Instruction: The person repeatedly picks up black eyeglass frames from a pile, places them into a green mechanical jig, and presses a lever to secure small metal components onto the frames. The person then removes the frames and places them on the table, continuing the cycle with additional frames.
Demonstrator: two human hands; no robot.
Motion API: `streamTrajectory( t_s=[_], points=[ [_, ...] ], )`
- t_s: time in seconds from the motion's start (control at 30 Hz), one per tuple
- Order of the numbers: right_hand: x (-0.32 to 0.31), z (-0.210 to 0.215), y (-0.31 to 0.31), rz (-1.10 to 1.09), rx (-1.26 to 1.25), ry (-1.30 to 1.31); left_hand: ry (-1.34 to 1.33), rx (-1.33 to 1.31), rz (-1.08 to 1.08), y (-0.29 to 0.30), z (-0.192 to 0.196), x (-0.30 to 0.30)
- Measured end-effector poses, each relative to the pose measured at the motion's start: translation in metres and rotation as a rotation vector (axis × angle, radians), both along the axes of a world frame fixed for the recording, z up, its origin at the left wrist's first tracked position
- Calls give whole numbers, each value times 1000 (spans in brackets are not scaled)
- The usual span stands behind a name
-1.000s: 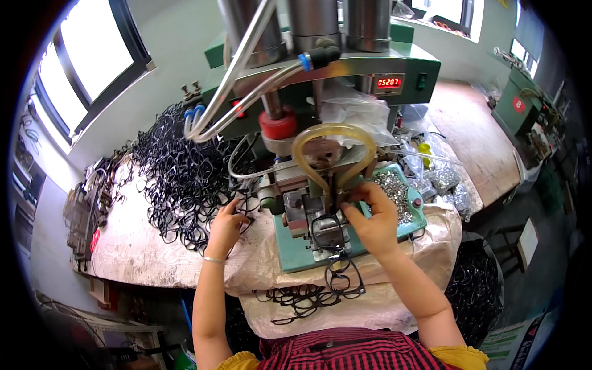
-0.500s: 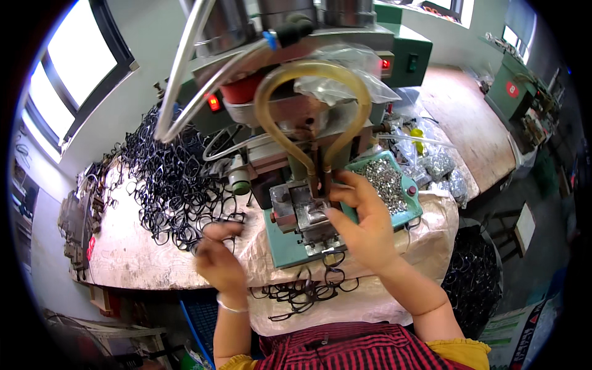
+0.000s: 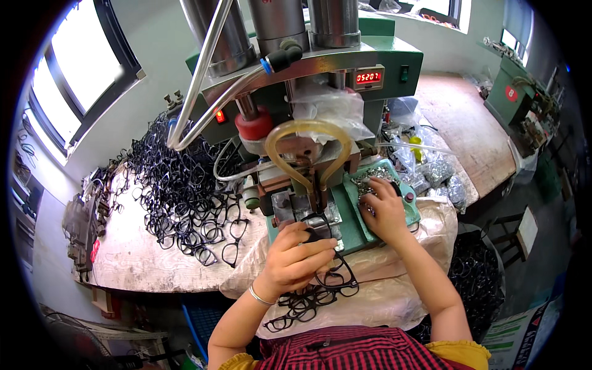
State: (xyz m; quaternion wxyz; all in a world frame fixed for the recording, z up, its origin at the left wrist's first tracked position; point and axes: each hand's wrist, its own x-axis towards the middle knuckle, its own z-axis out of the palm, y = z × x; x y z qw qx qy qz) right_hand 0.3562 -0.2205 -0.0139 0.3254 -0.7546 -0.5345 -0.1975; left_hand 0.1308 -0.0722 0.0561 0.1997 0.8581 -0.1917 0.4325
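Note:
My left hand (image 3: 297, 259) is closed on a black eyeglass frame (image 3: 354, 269) in front of the press. One end of the frame reaches up to the metal fixture (image 3: 333, 213) under the press head; the fingers hide part of it. To the right, my right hand (image 3: 387, 213) dips into a green tray (image 3: 411, 215) of small silvery metal parts (image 3: 376, 172). Its fingers are curled together among the parts, and whatever they pinch is too small to make out. A looped amber tube (image 3: 308, 125) hangs down to the fixture. Several black eyeglass frames (image 3: 290, 311) lie below my left hand.
A large heap of black eyeglass frames (image 3: 172, 185) covers the table's left side. The green press (image 3: 394, 55) with metal cylinders (image 3: 277, 28) stands ahead. Bags of metal parts (image 3: 439, 169) lie right of the tray. A dark filled sack (image 3: 475, 277) sits lower right.
My left hand has moved right to the fixture and now holds an eyeglass frame. My right hand has left the fixture and gone into the parts tray. The view has tilted upward.

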Motion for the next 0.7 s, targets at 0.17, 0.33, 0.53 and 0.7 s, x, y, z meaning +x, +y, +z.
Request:
streamTrajectory(
  t_s=[0.17,0.33,0.53,0.7],
  points=[
    [22,-1,3,-72,100,88,70,-6,236,-23,-7,-27],
    [12,-27,-27,-200,694,1145,-302,-495,1052,-6,-16,-123],
    [23,-49,16,-201,491,887,216,-150,1372,114,-78,-110],
    [-48,5,-4,100,336,856,674,-394,1550,122,-146,-43]
  ],
)
